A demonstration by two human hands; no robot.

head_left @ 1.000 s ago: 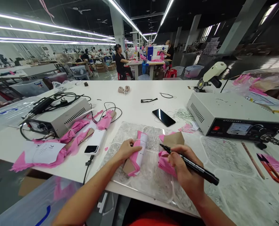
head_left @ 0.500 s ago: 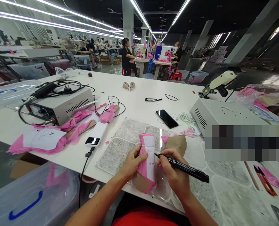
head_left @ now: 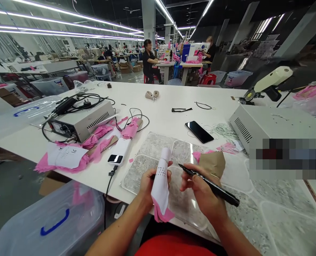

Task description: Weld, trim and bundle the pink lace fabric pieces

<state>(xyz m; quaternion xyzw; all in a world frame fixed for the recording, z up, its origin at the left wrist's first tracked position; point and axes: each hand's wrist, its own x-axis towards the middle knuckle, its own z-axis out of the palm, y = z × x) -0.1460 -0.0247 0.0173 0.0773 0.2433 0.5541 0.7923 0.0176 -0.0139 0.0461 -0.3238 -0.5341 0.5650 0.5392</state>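
Note:
A rolled bundle of pink cloth wrapped in white paper (head_left: 161,181) stands tilted in my left hand (head_left: 147,185), whose fingers are wrapped round it from behind. Small printed marks show on the paper. My right hand (head_left: 204,192) holds a black marker (head_left: 214,186) with its dark tip pointing left toward the bundle, apart from the paper. Just behind my right hand lies a brown paper bundle (head_left: 212,163) with pink cloth at its left end. A grey marbled mat (head_left: 139,172) lies beneath both hands.
A black phone (head_left: 199,131) lies beyond the mat. On the left are a grey control box (head_left: 83,121), pink cloth bundles (head_left: 67,156) and a white power bank (head_left: 120,149) with a cable. Another grey box (head_left: 264,122) stands at right. Two people sit at sewing machines farther back.
The bundle in my left hand has turned, so printed white paper now faces me instead of the pink edges. My right hand and the marker have moved slightly away from it. The view has shifted right-to-left.

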